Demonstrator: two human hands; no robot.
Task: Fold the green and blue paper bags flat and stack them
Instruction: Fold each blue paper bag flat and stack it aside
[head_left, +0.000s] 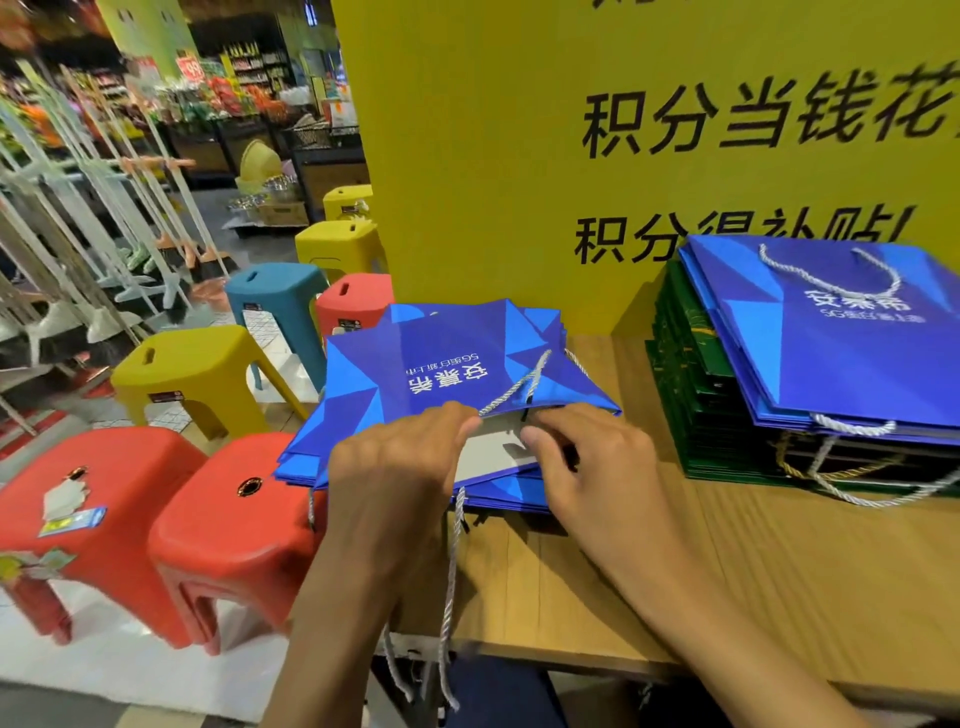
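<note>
Two grips work at the near edge of the tabletop (675, 571). The left grip (395, 462) curls its fingers over the mouth rim of the top blue bag (441, 364). The right grip (587, 457) pinches the same rim, and white lining shows between them. This bag lies on a blue pile (498, 493) at the left corner; count not readable. Farther right is one stack of flat blue bags (831, 338) over green bags (691, 374). On the floor to the left are three red stools (93, 519), three yellow stools (182, 374) and one teal stool (275, 296).
</note>
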